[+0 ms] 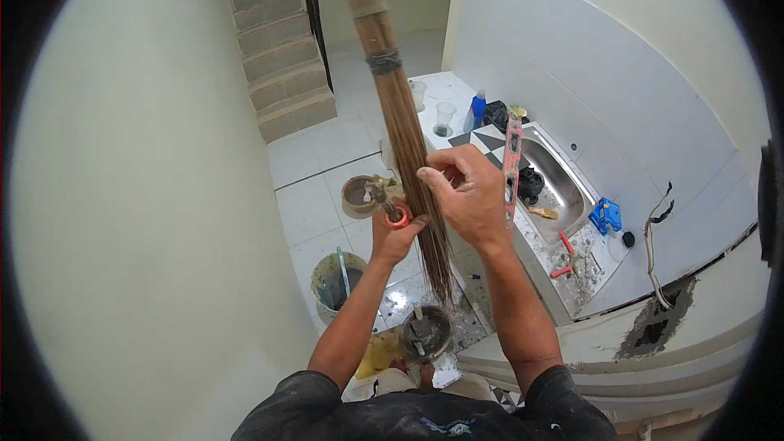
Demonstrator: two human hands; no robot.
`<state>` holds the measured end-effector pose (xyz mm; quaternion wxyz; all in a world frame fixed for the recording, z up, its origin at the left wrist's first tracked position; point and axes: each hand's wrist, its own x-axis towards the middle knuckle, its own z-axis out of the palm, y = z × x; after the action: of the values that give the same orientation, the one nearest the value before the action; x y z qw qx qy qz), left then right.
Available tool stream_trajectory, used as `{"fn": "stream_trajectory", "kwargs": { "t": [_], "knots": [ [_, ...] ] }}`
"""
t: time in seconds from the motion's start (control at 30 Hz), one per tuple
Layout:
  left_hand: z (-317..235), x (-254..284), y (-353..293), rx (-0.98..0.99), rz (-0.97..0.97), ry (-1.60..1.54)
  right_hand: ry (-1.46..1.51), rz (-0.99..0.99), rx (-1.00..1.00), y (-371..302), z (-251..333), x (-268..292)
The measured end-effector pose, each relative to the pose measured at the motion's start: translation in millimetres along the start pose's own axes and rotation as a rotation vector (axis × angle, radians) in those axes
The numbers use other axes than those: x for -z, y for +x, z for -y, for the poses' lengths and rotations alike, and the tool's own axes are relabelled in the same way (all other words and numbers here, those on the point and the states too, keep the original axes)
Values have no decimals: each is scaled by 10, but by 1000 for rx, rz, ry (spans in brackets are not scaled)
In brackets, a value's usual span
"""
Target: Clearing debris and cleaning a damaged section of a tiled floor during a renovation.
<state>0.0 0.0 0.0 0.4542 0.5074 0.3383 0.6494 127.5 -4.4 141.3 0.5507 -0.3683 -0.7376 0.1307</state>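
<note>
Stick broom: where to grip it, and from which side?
Probably the stick broom between its pale band and dark tie, coming from the far end: it's bundled tight there, while the thin tips are unbound and left hand and right hand crowd the lower half.

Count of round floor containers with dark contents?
3: brown round bowl beyond the left hand, green round bucket left of the left forearm, dark round bowl right of that forearm. Others may be hidden.
</note>
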Motion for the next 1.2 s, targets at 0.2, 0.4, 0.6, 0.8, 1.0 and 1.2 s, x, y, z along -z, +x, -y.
{"fn": "stream_trajectory", "kwargs": {
  "t": [0.2,0.4,0.6,0.8,1.0,1.2],
  "knots": [
    [-74,-31,-228,-236,-112,417,-161,-60,95,-91,226,-206],
    [-160,-283,-306,-353,-282,441,-215,-145,24,-59,76,-325],
    [-181,-293,-202,-525,-370,566,-36,-106,-163,29,213,-250],
    [-120,-294,-173,-245,-369,402,-117,-31,2,52,157,-182],
    [-157,-311,-48,-226,-521,223,-124,-58,105,-189,27,-347],
    [-626,220,455,-257,-654,508,-274,-55,16,-688,-255,-27]
  ]
}}
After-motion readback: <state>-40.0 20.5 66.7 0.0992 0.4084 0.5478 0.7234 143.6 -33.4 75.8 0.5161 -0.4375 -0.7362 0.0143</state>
